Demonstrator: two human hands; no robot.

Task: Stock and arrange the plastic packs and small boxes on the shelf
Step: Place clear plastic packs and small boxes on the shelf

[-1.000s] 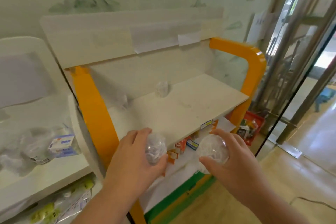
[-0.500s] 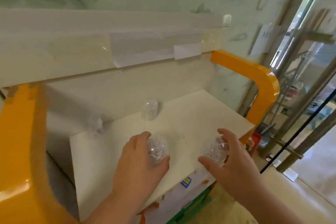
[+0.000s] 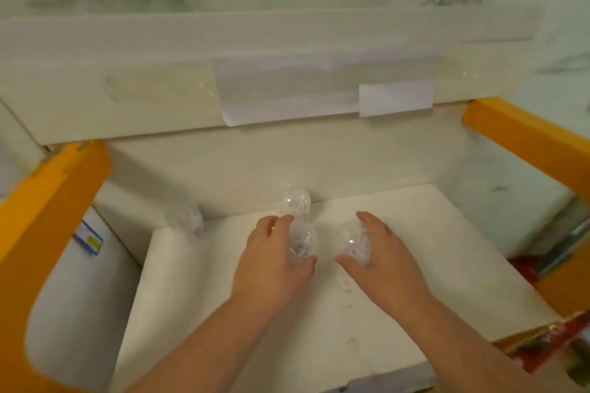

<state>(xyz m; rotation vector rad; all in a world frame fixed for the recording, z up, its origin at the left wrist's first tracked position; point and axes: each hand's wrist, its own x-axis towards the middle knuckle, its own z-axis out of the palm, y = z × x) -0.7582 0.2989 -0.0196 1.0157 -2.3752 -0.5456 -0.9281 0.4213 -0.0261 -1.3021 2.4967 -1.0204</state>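
Note:
My left hand (image 3: 271,268) grips a small clear plastic pack (image 3: 302,242) over the middle of the white shelf (image 3: 415,281). My right hand (image 3: 386,268) grips a second clear plastic pack (image 3: 351,242) just to its right. A third clear pack (image 3: 295,203) stands at the back of the shelf, right behind the one in my left hand. A fourth pack (image 3: 188,221) sits at the back left corner. Whether the held packs touch the shelf is unclear.
Orange frame posts flank the shelf on the left (image 3: 41,217) and on the right (image 3: 526,140). A white header board (image 3: 159,92) with taped papers overhangs the back. A small price tag (image 3: 89,238) is on the left side panel. Red and orange items (image 3: 549,338) lie below right.
Both hands have carried their packs from the shelf's front edge inward to near the back. My head has moved closer, so the shelf fills the view.

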